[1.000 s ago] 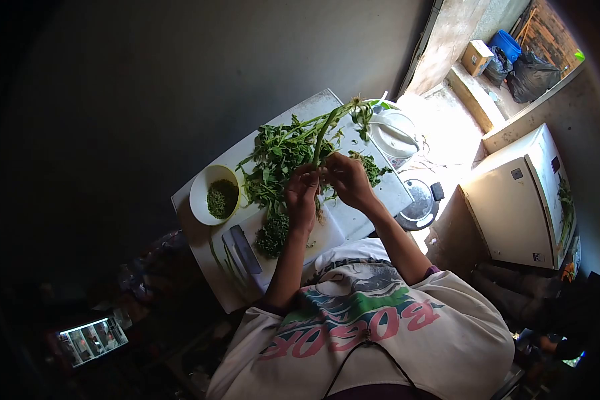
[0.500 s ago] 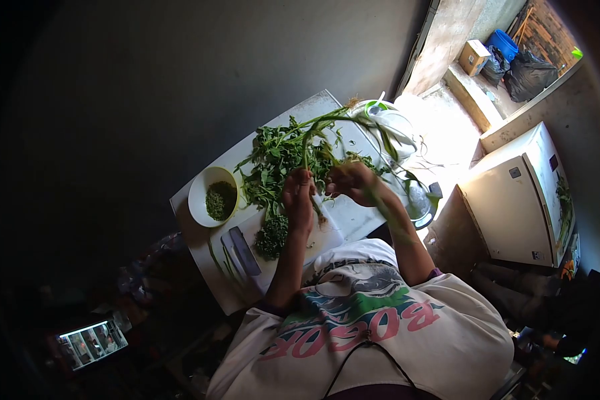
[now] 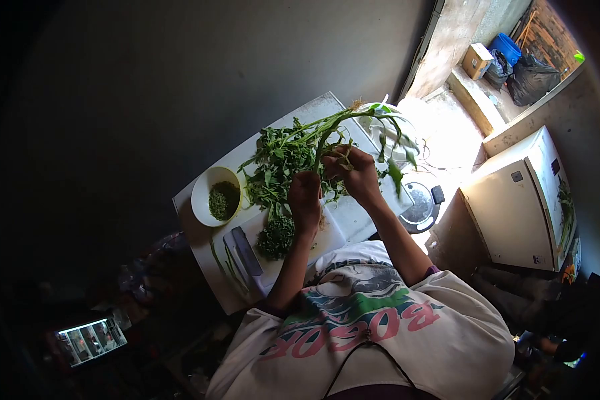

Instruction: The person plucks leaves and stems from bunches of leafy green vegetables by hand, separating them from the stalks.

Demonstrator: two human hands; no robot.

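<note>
A long green leafy stalk [image 3: 343, 115] rises from my left hand [image 3: 305, 195], which is wrapped round its lower part, and arches over to the right. My right hand [image 3: 355, 169] is closed beside the stalk, its fingers pinching a pale, thin leaf or stem piece. Under and behind both hands lies a heap of leafy greens [image 3: 273, 160] on the white table [image 3: 323, 103]. A pile of finely cut greens [image 3: 274, 237] sits on the white cutting board [image 3: 330, 233], just left of my left forearm.
A pale bowl [image 3: 200, 196] with green bits stands at the table's left. Near the front edge are a grey-handled object [image 3: 243, 251] and loose stalks. Beyond the right edge are a white container [image 3: 407, 127] and a round dark-rimmed object [image 3: 419, 208]. A white fridge [image 3: 510, 200] stands farther right.
The stalk's leafy end has swung over to the right. My right hand has shifted slightly up beside the stalk, while my left hand still holds its lower part.
</note>
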